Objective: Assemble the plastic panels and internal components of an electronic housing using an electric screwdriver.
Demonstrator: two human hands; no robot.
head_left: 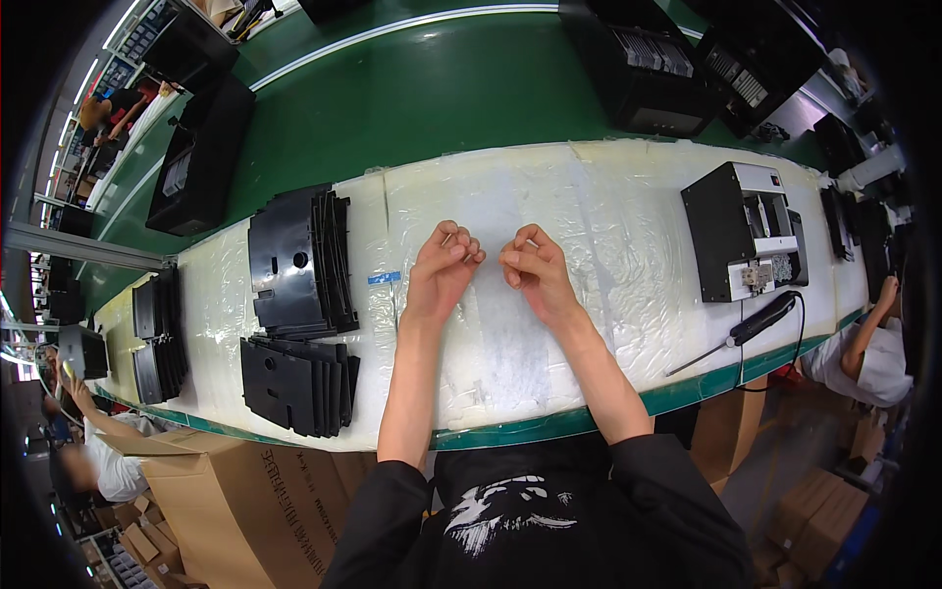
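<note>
My left hand (447,267) and my right hand (536,271) hover close together over the middle of the white, plastic-covered bench top (491,353). The fingers of both are loosely curled in, thumbs against them, and I see nothing in either. A small gap parts the two hands. Left of my left hand lies a blue strip of tape (384,278). Beyond it, a stack of large black plastic panels (285,260) stands at the back, with a stack of smaller black panels (294,383) in front of it.
To the right stands a black-and-white bench machine (736,231). An electric screwdriver (760,319) with a cord lies near the front edge. Black units (643,69) rest on the green conveyor (442,98). A cardboard box (231,501) stands below at left. Other people work at both sides.
</note>
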